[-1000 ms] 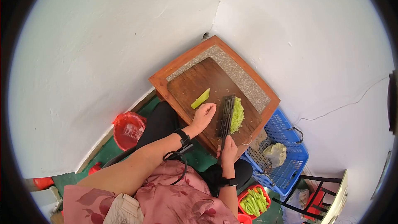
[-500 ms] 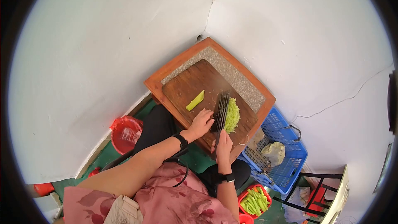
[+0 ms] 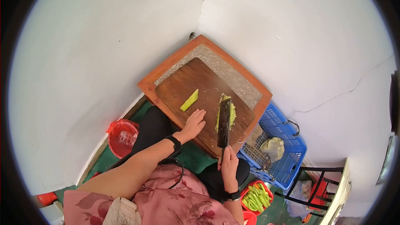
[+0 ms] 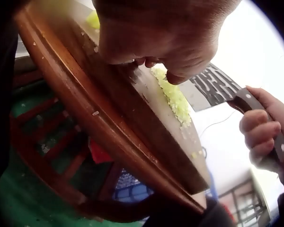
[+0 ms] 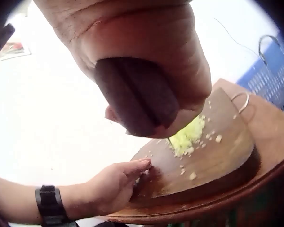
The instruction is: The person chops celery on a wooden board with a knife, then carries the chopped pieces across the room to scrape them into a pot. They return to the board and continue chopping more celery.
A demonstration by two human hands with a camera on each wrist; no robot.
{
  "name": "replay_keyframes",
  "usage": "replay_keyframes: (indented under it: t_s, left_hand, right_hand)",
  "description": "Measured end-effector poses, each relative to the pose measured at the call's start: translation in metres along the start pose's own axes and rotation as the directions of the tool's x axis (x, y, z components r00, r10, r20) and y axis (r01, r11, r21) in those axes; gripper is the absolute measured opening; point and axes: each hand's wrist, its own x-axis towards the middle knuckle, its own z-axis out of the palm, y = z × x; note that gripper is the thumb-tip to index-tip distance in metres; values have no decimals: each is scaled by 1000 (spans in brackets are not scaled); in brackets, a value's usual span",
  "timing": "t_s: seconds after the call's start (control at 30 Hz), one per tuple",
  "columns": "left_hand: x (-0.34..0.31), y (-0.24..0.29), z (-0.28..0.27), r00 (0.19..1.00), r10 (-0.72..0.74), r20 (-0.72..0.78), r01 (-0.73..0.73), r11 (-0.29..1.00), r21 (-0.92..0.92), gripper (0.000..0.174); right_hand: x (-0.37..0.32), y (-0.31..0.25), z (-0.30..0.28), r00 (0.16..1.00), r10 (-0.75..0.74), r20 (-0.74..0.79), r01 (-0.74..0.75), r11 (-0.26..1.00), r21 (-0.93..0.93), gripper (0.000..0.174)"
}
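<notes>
My right hand (image 3: 228, 166) grips the handle of a cleaver (image 3: 224, 121), its dark, pale-streaked blade held over a pile of finely chopped light-green vegetable (image 3: 233, 112). In the left wrist view the cleaver's blade (image 4: 215, 85) is raised above the board, with fingers wrapped round its riveted handle. My left hand (image 3: 194, 124) rests at the near edge of the wooden cutting board (image 3: 183, 77), fingers loosely extended, holding nothing. Just beyond those fingers lies an uncut slanted strip of green vegetable (image 3: 190, 100). Small bits are scattered around the pile (image 5: 187, 137).
The board lies on a small wood-framed table (image 3: 254, 89) in a wall corner. To the right stands a blue plastic crate (image 3: 287, 141) with a plastic bag inside. A red basket (image 3: 256, 198) of green vegetable strips sits below; a red bucket (image 3: 123, 138) stands left.
The cleaver has shifted from the pile's left side to over it, its blade now pointing straight away. My left hand has drawn slightly back from the blade. The head view has shifted.
</notes>
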Motion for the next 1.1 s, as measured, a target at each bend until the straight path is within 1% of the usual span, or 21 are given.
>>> replay_keyframes:
  t_s: [0.03,0.13,0.2,0.23,0.27,0.3,0.33,0.37,0.4,0.43,0.47,0.5,0.53,0.6,0.63,0.7,0.8,0.83,0.93,0.97,1.1]
  left_hand:
    - [1,-5,2,998,18,-55,-20,999,-33,46]
    - [0,-15,0,993,28,-113,-41,993,-110,45]
    - [2,-10,-9,997,19,-73,-22,999,-43,45]
    - [2,-8,-9,997,-11,-73,7,998,-60,44]
    - [1,-19,-6,995,39,-88,-44,997,-58,44]
    - [3,-21,-5,998,-9,-62,4,997,-74,43]
    - [6,-29,-3,998,-33,-46,30,998,-63,43]
    - [8,-37,-3,1000,-10,-20,9,998,-67,43]
    - [5,-30,-9,1000,13,4,-13,996,-91,45]
    - [5,-38,-9,999,37,22,-34,992,-120,46]
    - [4,-47,-9,998,49,32,-45,989,-139,46]
    - [3,-53,-9,998,46,41,-40,987,-155,46]
    - [3,-54,-9,998,40,45,-32,985,-168,45]
    - [3,-47,-11,998,-39,51,46,986,-159,44]
    - [5,-50,-12,998,5,57,4,986,-168,44]
    - [6,-54,-13,998,19,60,-8,983,-183,44]
    - [9,-70,-10,997,37,62,-27,987,-157,44]
    - [11,-73,-7,998,38,58,-29,989,-148,44]
    - [8,-64,-9,997,17,71,-10,994,-104,44]
    - [9,-63,-9,997,5,80,3,995,-96,44]
    - [10,-71,-8,994,59,94,-52,996,-76,44]
  right_hand:
    - [-7,4,-6,1000,-2,1,2,998,-56,31]
    - [-18,21,-33,994,-87,64,105,905,-412,34]
    - [-26,8,-45,975,-175,135,219,852,-475,35]
    - [-29,2,-51,961,-218,170,275,820,-501,36]
    - [-24,11,-59,942,-240,236,327,816,-476,35]
    - [-19,13,-66,925,-222,307,346,825,-447,34]
    - [-20,7,-70,913,-270,307,389,805,-448,35]
    - [-19,-2,-76,923,-214,320,348,819,-456,37]
    - [-7,20,-79,909,-258,328,389,810,-439,38]
    - [-17,-20,-83,947,-7,320,143,903,-406,40]
    - [-2,6,-86,931,-160,328,286,878,-383,41]
    - [-2,-8,-88,950,9,311,124,906,-405,41]
    - [9,3,-90,954,-69,293,191,891,-413,40]
    - [34,35,-91,936,-219,275,323,844,-428,39]
    - [38,31,-93,935,-240,261,335,838,-431,38]
    - [39,19,-89,930,-279,238,359,829,-430,38]
    - [42,25,-77,921,-287,263,382,797,-467,39]
    - [34,19,-73,936,-236,262,340,798,-498,40]
    - [12,27,-65,941,-258,221,336,805,-490,51]
    - [8,26,-63,951,-220,219,302,818,-489,55]
    - [1,33,-51,937,-303,173,347,867,-358,43]
